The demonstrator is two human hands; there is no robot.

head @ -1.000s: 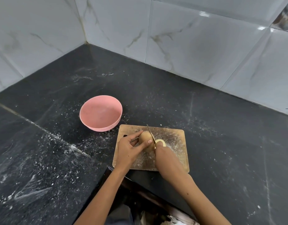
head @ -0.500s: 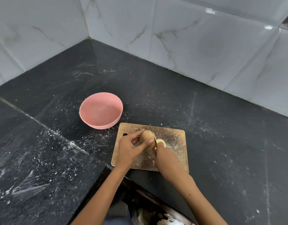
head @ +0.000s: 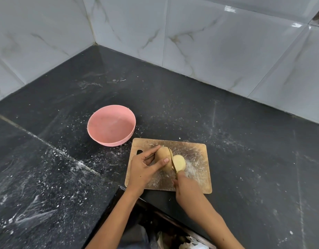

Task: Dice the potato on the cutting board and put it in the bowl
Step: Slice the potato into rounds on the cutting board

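The board (head: 194,169) lies on the black counter (head: 254,159) just below the centre of the frame, its lower edge near the counter's front. On it sits the potato (head: 162,158), unpeeled, with a cut slice (head: 179,163) leaning off its right end, pale face showing. The left hand (head: 143,169) grips the potato from the left, thumb laid across its near side and a forefinger over its far end. The right hand (head: 184,187) comes up from the lower right, fingers wrapped round the knife (head: 172,159) handle, which is hidden in the fist; the thin blade stands in the gap between potato and slice. The pink bowl (head: 94,126) stands on the counter up and left of the board, close to its corner but apart. Grey marbled tiles (head: 218,51) fill the top of the frame
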